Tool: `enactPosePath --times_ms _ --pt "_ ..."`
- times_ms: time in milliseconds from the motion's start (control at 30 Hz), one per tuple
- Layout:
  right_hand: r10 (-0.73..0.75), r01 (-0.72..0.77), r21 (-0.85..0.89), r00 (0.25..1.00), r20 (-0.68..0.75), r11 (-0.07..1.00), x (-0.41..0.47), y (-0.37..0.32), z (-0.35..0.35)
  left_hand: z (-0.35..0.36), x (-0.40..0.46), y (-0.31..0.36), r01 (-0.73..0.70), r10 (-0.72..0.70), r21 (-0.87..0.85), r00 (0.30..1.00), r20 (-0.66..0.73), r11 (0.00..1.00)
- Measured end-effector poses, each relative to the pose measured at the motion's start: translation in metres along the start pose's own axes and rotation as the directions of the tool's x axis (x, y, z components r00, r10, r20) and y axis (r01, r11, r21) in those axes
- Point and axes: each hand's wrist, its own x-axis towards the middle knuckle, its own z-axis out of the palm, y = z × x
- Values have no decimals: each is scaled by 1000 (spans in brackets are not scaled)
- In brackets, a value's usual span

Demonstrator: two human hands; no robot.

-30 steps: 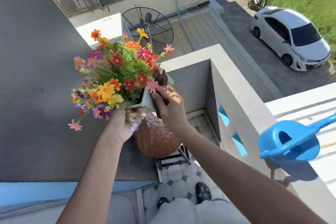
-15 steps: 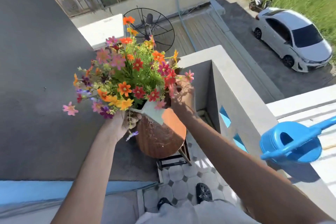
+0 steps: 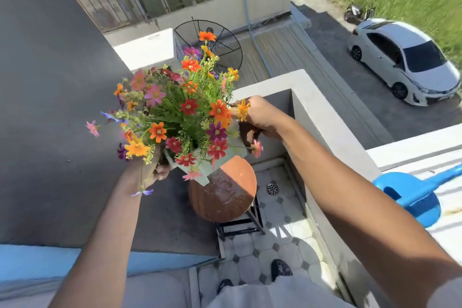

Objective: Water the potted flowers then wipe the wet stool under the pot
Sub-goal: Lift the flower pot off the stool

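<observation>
Both hands hold a pale green square pot (image 3: 203, 166) full of colourful flowers (image 3: 180, 110) in the air above a round brown stool (image 3: 225, 192). My left hand (image 3: 152, 170) grips the pot's near left side, partly hidden by blooms. My right hand (image 3: 260, 115) grips its far right rim, together with something brown that I cannot make out. The stool's seat glistens with water and stands on a black metal frame (image 3: 240, 226) on the tiled floor. A blue watering can (image 3: 410, 195) rests on the ledge at the right.
A white parapet wall (image 3: 325, 120) bounds the narrow balcony on the right and a dark grey wall (image 3: 50, 120) on the left. A floor drain (image 3: 272, 188) lies beyond the stool. My shoes (image 3: 281, 269) are on the tiles. A white car (image 3: 405, 62) is parked far below.
Both hands have lifted the flower pot up and to the right, off the stool. More of the wet seat shows now. The watering can has not moved.
</observation>
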Motion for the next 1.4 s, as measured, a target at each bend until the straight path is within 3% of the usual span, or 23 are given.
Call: enactPosePath --times_ms 67,167,233,333,400,500,633,700,867,967,1133,1300,1400 --pt "-1 2 -7 1000 10 1000 0 4 -2 1 -1 0 -9 8 20 1000 3 1000" --pt "-65 62 -35 994 -85 997 -1 10 3 5 5 -10 -20 25 83 998 -63 996" --pt "-63 59 -30 984 -164 998 -3 15 5 3 12 -28 19 7 113 975 -224 993" --pt "-53 54 -2 956 -289 999 -5 33 8 1 21 -58 95 -76 41 940 -333 995" --pt "-20 25 8 913 -408 1000 -5 45 15 27 2 -47 105 -103 -11 938 -331 994" --pt "75 -26 99 838 -540 995 -7 55 27 60 -21 -49 150 -119 109 962 -245 983" --pt "52 -13 66 772 -634 998 -12 61 39 102 -30 -47 134 -110 139 980 -163 981" --pt "60 -26 63 768 -638 998 -14 64 46 116 -25 -41 113 -92 155 986 -139 981" --pt "17 24 67 835 -550 997 -32 63 63 102 27 -76 156 -146 26 960 -239 987" --pt "54 -12 88 863 -503 996 -41 58 73 119 -6 -48 204 -206 -30 954 -219 978" --pt "52 33 199 912 -408 980 -42 54 84 114 -10 -32 100 -101 -17 987 -128 995" --pt "-113 126 39 963 -243 991 -45 40 71 97 -26 -7 53 -67 -199 996 -62 979" --pt "-236 216 -102 938 -254 971 -26 29 57 89 -39 -1 57 -62 -327 998 -5 943"
